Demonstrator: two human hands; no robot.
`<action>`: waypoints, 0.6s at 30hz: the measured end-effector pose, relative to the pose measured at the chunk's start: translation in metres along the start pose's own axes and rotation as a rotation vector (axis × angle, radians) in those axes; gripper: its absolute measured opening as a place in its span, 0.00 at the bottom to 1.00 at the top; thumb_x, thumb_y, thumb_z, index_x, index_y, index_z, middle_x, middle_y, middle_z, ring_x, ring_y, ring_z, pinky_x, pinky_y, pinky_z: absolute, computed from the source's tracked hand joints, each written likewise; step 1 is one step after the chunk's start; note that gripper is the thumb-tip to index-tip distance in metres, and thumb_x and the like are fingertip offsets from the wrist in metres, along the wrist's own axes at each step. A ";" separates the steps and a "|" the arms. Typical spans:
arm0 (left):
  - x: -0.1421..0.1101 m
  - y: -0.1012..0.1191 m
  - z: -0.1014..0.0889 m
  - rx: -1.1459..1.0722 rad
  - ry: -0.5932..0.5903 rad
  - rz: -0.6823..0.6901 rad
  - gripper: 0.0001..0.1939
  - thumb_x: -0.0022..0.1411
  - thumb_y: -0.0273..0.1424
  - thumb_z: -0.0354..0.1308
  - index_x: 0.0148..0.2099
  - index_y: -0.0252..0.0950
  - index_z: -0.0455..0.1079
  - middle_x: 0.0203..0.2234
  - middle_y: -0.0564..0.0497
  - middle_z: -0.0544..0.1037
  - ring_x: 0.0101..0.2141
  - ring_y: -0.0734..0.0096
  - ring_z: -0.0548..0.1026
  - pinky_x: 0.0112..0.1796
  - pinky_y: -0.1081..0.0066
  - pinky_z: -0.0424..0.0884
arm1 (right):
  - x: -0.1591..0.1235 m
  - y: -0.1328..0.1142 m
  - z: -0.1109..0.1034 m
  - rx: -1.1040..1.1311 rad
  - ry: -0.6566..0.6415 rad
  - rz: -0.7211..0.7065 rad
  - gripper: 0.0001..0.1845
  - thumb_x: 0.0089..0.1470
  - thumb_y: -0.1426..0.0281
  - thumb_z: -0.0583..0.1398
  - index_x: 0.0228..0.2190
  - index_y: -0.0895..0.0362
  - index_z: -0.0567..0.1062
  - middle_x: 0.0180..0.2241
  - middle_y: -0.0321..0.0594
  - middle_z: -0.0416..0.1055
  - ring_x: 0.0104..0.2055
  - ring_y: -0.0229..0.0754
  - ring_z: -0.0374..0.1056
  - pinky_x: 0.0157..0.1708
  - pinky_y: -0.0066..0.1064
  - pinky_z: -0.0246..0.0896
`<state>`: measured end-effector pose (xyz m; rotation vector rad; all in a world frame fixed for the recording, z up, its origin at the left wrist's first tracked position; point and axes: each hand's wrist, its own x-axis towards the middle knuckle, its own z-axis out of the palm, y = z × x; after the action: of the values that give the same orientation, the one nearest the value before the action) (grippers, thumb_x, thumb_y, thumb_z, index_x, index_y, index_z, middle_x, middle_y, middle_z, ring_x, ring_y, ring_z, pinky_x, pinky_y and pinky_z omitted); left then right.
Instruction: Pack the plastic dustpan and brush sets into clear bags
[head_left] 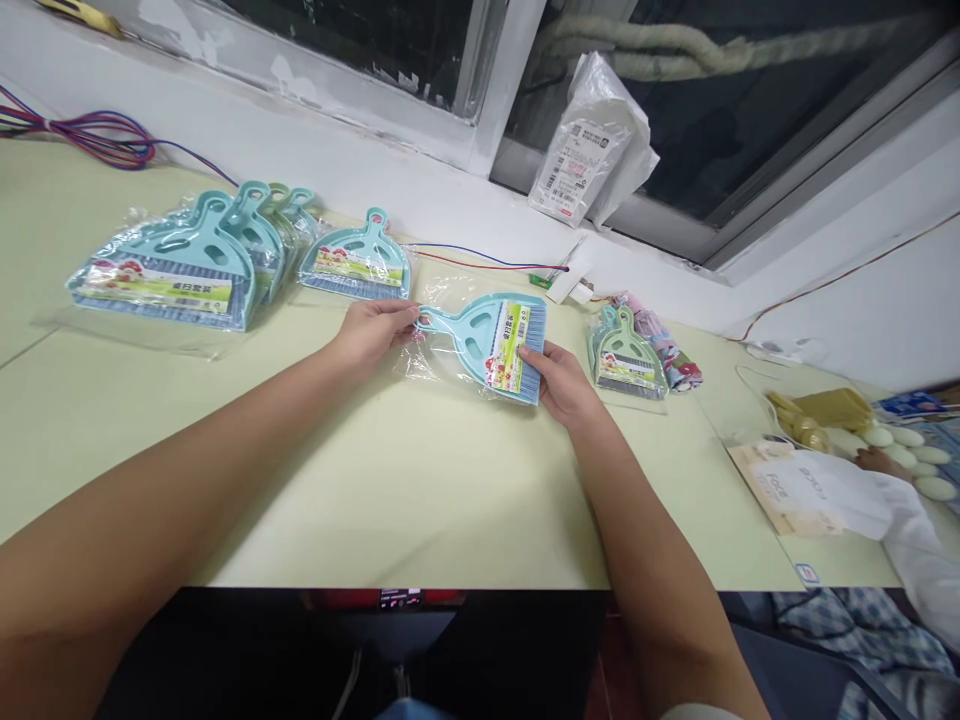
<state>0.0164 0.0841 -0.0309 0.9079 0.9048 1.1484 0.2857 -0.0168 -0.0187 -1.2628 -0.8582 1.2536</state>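
A person's two bare hands hold a light blue dustpan-and-brush set [469, 335] in clear plastic wrapping, just above the middle of a pale yellow-green desk [420, 490]. The set lies sideways, handle to the left. The left hand [373, 335] is closed on the handle end, thumb on top, pinching it together with the wrapping. The right hand [562, 385] grips the brush side, its thumb on top near the printed label [506, 345] and its fingers beneath. The label is green and white with red mushroom shapes, and grey-blue bristles show beside it.

Behind the hands, a matching blue packaged set [356, 258] rests near the wall. To the left is an overlapping group of packaged sets [169, 260], mostly blue. To the right, a light green set [628, 362] lies beside a patterned cloth [679, 355].

Red and blue cables [112, 138] lie coiled at the far left. A white printed packet [577, 165] stands on the window ledge. At the far right, a co-worker's hand [883, 463] is near white oval objects [930, 470], with a tan and white package [784, 485] reading "Face" nearby.
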 end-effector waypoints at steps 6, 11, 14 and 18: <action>0.003 0.000 0.000 -0.002 0.019 -0.001 0.05 0.57 0.21 0.70 0.38 0.28 0.83 0.34 0.42 0.84 0.28 0.72 0.80 0.39 0.68 0.81 | 0.005 -0.003 -0.007 0.077 -0.013 0.018 0.15 0.55 0.59 0.70 0.40 0.55 0.81 0.42 0.42 0.83 0.45 0.50 0.79 0.44 0.40 0.79; 0.005 -0.001 -0.001 -0.034 0.037 0.004 0.06 0.55 0.19 0.71 0.38 0.28 0.82 0.35 0.41 0.84 0.31 0.71 0.81 0.39 0.68 0.82 | 0.013 -0.001 -0.018 0.196 -0.037 0.125 0.11 0.63 0.61 0.61 0.40 0.54 0.80 0.37 0.39 0.82 0.40 0.47 0.79 0.43 0.40 0.79; 0.006 -0.001 -0.002 -0.039 0.035 0.003 0.05 0.57 0.19 0.69 0.38 0.27 0.82 0.35 0.41 0.84 0.30 0.71 0.81 0.39 0.69 0.82 | 0.014 0.001 -0.020 0.189 -0.044 0.120 0.10 0.62 0.63 0.63 0.42 0.54 0.80 0.38 0.40 0.83 0.41 0.47 0.79 0.43 0.39 0.78; 0.005 0.001 -0.003 -0.032 0.032 0.003 0.04 0.59 0.19 0.67 0.37 0.27 0.82 0.36 0.40 0.84 0.31 0.71 0.81 0.39 0.69 0.81 | 0.013 0.003 -0.020 0.165 -0.081 0.064 0.12 0.61 0.61 0.65 0.43 0.54 0.80 0.43 0.42 0.83 0.45 0.48 0.79 0.48 0.41 0.78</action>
<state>0.0146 0.0899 -0.0317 0.8672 0.9091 1.1800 0.3070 -0.0091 -0.0275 -1.1219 -0.7604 1.4050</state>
